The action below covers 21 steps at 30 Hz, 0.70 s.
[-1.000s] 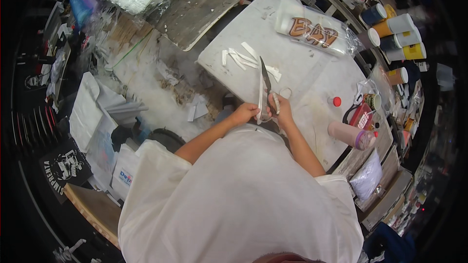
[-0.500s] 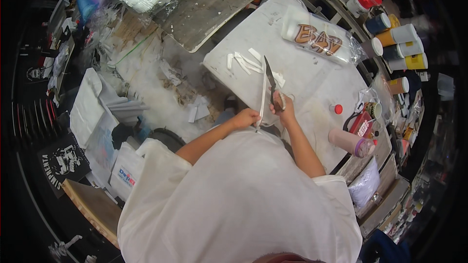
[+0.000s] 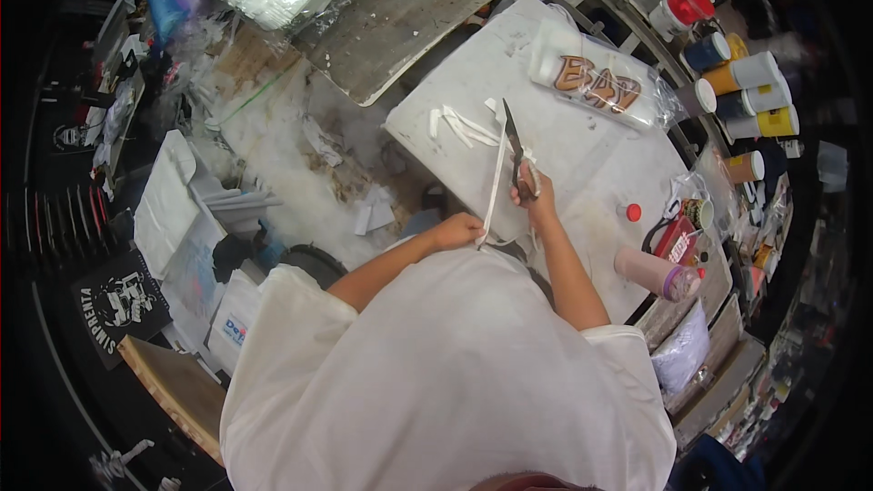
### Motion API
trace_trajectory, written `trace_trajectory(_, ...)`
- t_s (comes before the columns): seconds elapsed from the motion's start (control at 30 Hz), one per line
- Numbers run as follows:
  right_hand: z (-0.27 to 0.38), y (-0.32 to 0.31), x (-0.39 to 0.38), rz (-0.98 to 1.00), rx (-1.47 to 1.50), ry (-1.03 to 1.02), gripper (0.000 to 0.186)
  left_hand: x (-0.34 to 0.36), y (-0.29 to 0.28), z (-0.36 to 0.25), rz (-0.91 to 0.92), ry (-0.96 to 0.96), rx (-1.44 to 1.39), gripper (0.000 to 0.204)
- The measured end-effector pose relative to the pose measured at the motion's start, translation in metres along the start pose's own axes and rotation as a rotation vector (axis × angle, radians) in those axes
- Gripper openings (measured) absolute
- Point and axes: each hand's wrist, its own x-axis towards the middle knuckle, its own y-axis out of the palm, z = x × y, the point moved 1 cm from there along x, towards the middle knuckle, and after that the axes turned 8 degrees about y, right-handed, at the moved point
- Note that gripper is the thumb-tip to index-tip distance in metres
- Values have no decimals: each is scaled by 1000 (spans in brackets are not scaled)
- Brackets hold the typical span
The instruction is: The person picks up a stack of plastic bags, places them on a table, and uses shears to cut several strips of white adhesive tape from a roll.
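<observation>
My left hand (image 3: 457, 231) pinches the lower end of a long white strip (image 3: 494, 179), just in front of my shirt at waist level. My right hand (image 3: 535, 200) grips dark-bladed scissors (image 3: 513, 133), whose long blades point away from me alongside the strip's upper end; I cannot tell whether they touch it. Beyond the blades, several short white strips (image 3: 455, 125) lie loose on the pale, stained table (image 3: 582, 168).
Near my right arm are a red cap (image 3: 629, 212) and a pink bottle (image 3: 650, 273). Farther back sit a plastic-wrapped white bundle (image 3: 591, 82) with brown lettering, a grey board (image 3: 391, 9) and, to the right, several paint containers (image 3: 746, 77). Scraps (image 3: 373, 209) lie below, left of the table.
My right hand with the scissors has moved up and away from my body, separating from my left hand, which has dropped slightly. More of the strip shows stretched between them.
</observation>
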Motion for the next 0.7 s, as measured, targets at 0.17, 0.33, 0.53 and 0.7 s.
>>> trace_trajectory(0.17,3,2,4,27,-97,-49,43,-1,-2,-6,39,-17,54,23)
trace_trajectory(0.33,5,0,8,27,29,-68,43,-2,-2,-3,88,-14,174,23)
trace_trajectory(0.53,9,-9,11,33,-47,-93,48,2,-1,-4,101,-18,151,23)
trace_trajectory(0.7,17,-25,-13,230,-39,86,55,5,-12,-1,-111,16,-22,24)
